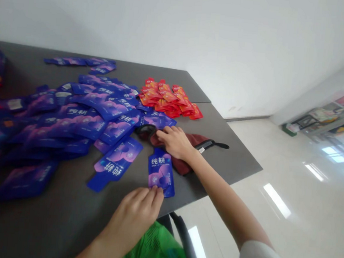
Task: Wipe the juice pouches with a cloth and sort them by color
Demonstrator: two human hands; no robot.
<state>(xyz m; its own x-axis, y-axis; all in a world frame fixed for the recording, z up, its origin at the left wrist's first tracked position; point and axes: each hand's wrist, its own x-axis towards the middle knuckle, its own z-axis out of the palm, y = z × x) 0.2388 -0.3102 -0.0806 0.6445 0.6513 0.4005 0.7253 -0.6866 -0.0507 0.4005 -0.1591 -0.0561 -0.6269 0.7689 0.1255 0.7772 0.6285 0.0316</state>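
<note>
Blue is what your left hand (138,206) meets: a blue pouch (160,170), your fingertips on its near edge; I cannot tell whether that grip pinches or only presses. The surface (234,154) ends close beside the blue pouch, so a loose pull toward you could tip it over the edge. At the blue pouch's far end, your right hand (177,142) looks to be grasping a maroon cloth (183,168); dragging that sideways could skew the blue pouch. A second pouch (119,156) lies to the blue pouch's left, where a wide sweep might catch it. Beyond it, the heap (83,115) overlaps loosely, so a bump may start a slide. Red packets (168,98), beyond the blue pouch, touch the heap and could get mixed in.
</note>
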